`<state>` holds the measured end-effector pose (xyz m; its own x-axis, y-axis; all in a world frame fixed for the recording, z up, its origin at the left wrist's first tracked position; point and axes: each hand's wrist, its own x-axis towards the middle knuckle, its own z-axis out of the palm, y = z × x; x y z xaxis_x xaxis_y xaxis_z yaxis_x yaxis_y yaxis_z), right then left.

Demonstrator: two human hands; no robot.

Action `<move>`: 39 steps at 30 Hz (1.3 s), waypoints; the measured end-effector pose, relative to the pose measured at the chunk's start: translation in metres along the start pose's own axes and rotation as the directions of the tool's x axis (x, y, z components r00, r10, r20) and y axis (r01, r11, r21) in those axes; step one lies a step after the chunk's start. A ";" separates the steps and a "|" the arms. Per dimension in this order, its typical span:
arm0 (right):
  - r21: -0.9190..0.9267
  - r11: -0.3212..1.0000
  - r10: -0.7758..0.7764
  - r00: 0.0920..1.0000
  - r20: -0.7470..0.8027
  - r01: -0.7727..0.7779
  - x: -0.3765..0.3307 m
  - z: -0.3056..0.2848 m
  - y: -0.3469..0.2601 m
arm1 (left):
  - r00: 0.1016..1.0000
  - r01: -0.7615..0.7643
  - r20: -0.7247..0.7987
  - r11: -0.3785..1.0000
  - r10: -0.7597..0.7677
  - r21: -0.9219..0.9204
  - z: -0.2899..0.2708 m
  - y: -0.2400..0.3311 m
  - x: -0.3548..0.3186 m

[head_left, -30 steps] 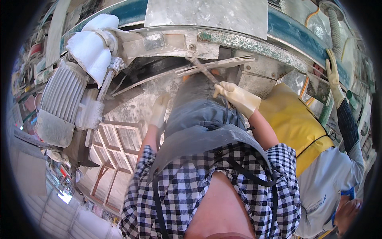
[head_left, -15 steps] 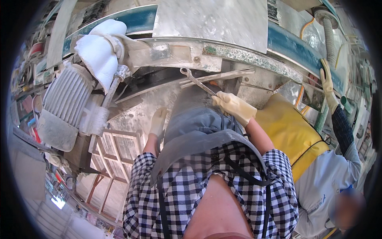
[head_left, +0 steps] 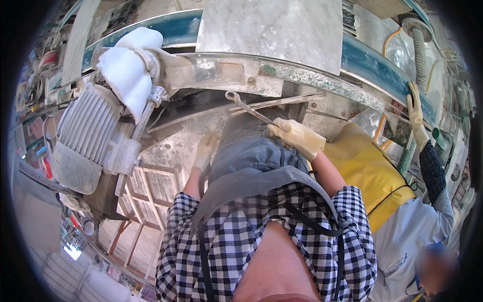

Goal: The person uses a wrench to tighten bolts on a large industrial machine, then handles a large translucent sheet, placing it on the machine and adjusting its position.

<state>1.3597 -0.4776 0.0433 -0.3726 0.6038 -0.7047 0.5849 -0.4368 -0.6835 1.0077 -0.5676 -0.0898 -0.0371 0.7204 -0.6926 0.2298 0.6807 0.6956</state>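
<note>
My right hand (head_left: 297, 135), in a cream rubber glove, is shut around the handle of a metal wrench (head_left: 250, 109). The wrench slants up and left over my dark apron (head_left: 246, 146), its ring end nearest the machine. My left hand (head_left: 204, 151), in a matching glove, hangs beside the apron's left side. Its fingers look stretched out, somewhat blurred, and nothing shows in them. Ahead of the wrench runs the machine's dusty metal frame (head_left: 231, 78).
A pale slab (head_left: 271, 32) lies across a blue belt (head_left: 377, 63). At left stands a dusty ribbed motor (head_left: 85, 128) beside a white-wrapped part (head_left: 126, 65). On my right, a co-worker in a yellow apron (head_left: 359, 166) rests a gloved hand (head_left: 415, 113) at the belt's edge. A wooden frame (head_left: 143, 201) is at lower left.
My left hand has shifted slightly up and right beside the apron. The wrench stays in my right hand, nearly still. The surroundings sit slightly lower in the picture.
</note>
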 end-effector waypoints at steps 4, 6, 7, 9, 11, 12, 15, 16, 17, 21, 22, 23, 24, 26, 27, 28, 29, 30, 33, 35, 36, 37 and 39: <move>-0.073 0.984 -0.160 0.987 0.012 0.161 0.009 -0.001 0.003 | 0.999 0.047 -0.023 0.999 -0.048 -0.027 -0.001 0.000 0.001; -0.020 0.987 -0.155 0.985 0.081 0.157 0.015 -0.006 0.006 | 0.998 0.053 -0.025 0.998 -0.054 -0.039 0.000 0.000 0.003; 0.044 0.998 -0.043 0.996 0.077 0.039 0.016 -0.011 0.007 | 0.998 0.055 -0.017 0.997 -0.056 -0.050 0.000 0.000 0.003; 0.220 0.966 0.112 0.985 0.131 -0.139 0.018 -0.020 0.010 | 0.999 0.052 -0.006 0.998 -0.052 -0.038 0.001 -0.002 0.005; 0.316 0.920 0.220 0.973 0.077 -0.233 0.017 -0.025 0.012 | 1.000 0.029 -0.008 0.999 -0.029 -0.033 0.001 -0.006 0.007; 0.295 0.920 0.254 0.966 0.058 -0.259 0.016 -0.026 0.012 | 0.999 0.034 -0.005 0.999 -0.034 -0.014 0.001 -0.008 0.010; 0.329 0.923 0.161 0.976 0.146 -0.201 0.014 -0.019 0.006 | 1.000 0.022 0.011 0.999 -0.022 0.025 -0.002 -0.013 0.015; 0.292 0.946 0.105 0.985 0.135 -0.141 0.014 -0.014 0.003 | 1.000 0.014 0.025 0.998 -0.015 0.064 -0.003 -0.014 0.015; 0.236 0.966 0.072 0.990 0.125 -0.100 0.014 -0.012 0.000 | 0.998 0.057 0.010 0.994 -0.059 0.095 -0.002 -0.014 0.016; 0.243 0.966 0.064 0.994 0.090 -0.085 0.020 -0.014 -0.005 | 1.000 0.004 -0.002 1.000 -0.004 -0.009 0.002 -0.005 0.011; 0.265 0.956 0.111 0.991 0.080 -0.128 0.022 -0.019 -0.005 | 0.999 0.030 -0.028 1.000 -0.030 0.001 0.004 0.000 0.009; 0.293 0.940 0.146 0.982 0.117 -0.174 0.023 -0.024 -0.004 | 0.998 0.042 -0.036 0.999 -0.042 0.003 0.006 0.005 0.006; 0.305 0.943 0.104 0.988 0.111 -0.134 0.026 -0.030 -0.004 | 0.997 0.054 -0.056 0.999 -0.055 -0.004 0.009 0.011 0.005; 0.259 0.950 0.152 0.982 0.111 -0.176 0.032 -0.037 -0.004 | 0.998 0.054 -0.027 0.998 -0.055 -0.010 0.014 0.023 0.001; 0.233 0.957 0.147 0.980 0.133 -0.175 0.034 -0.040 -0.004 | 0.999 0.029 -0.037 0.999 -0.027 0.034 0.017 0.029 0.000; 0.237 0.961 0.110 0.983 0.150 -0.144 0.036 -0.041 -0.004 | 0.999 0.025 -0.046 0.997 -0.022 0.079 0.019 0.034 -0.002; 0.227 0.965 0.092 0.982 0.163 -0.128 0.039 -0.042 -0.005 | 0.998 0.050 -0.043 0.995 -0.047 0.086 0.022 0.039 -0.004; 0.255 0.965 0.015 0.983 0.182 -0.062 0.041 -0.042 -0.004 | 0.998 0.056 -0.035 0.996 -0.054 0.066 0.025 0.043 -0.006; 0.054 0.998 0.006 0.982 0.188 -0.017 0.049 -0.045 -0.003 | 0.995 0.092 -0.043 0.996 -0.092 0.004 0.031 0.050 -0.010; -0.071 0.997 0.008 0.973 0.230 0.008 0.053 -0.049 -0.003 | 0.995 0.076 -0.061 0.995 -0.079 -0.059 0.034 0.051 -0.012; -0.125 0.992 0.022 0.978 0.209 0.005 0.056 -0.048 -0.005 | 0.992 0.085 -0.106 0.983 -0.069 0.162 0.034 0.052 -0.012; -0.123 0.992 0.032 0.973 0.230 -0.003 0.055 -0.053 -0.006 | 0.994 0.031 -0.105 0.966 -0.004 0.256 0.036 0.051 -0.015; 0.171 0.982 0.028 0.953 0.301 -0.083 0.057 -0.055 -0.012 | 0.993 0.039 -0.119 0.955 -0.004 0.294 0.036 0.051 -0.012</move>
<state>1.3710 -0.4015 0.0219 -0.5557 0.3625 -0.7482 0.4822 -0.5926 -0.6452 1.0552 -0.5465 -0.0526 -0.1533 0.7282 -0.6680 0.5039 0.6391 0.5810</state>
